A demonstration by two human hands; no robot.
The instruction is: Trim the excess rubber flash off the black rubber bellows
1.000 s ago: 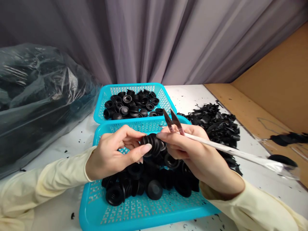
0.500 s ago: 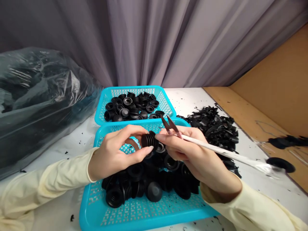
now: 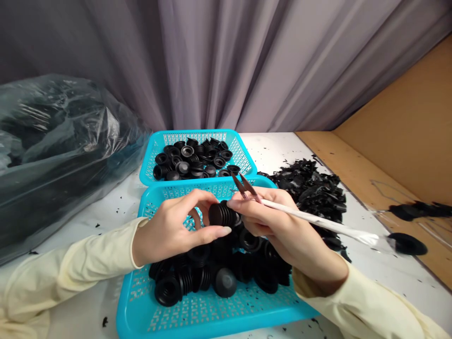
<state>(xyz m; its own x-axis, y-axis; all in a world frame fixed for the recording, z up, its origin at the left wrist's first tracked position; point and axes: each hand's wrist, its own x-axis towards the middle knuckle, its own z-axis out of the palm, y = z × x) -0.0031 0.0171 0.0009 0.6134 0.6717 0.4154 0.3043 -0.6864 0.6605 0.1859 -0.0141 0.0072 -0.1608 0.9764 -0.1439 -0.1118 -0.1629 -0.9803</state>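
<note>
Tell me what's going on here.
A person is handling a ribbed black part over the nearer blue basket. The right hand grips a white-handled tool with dark pointed tips, its thumb at the part. The left hand curves around the part's other side; whether it grips is unclear. More black parts lie in both that basket and the farther blue basket.

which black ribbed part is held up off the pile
The ribbed part between the left hand and right hand, raised above the nearer basket; the other ribbed parts there lie piled, unheld.
</note>
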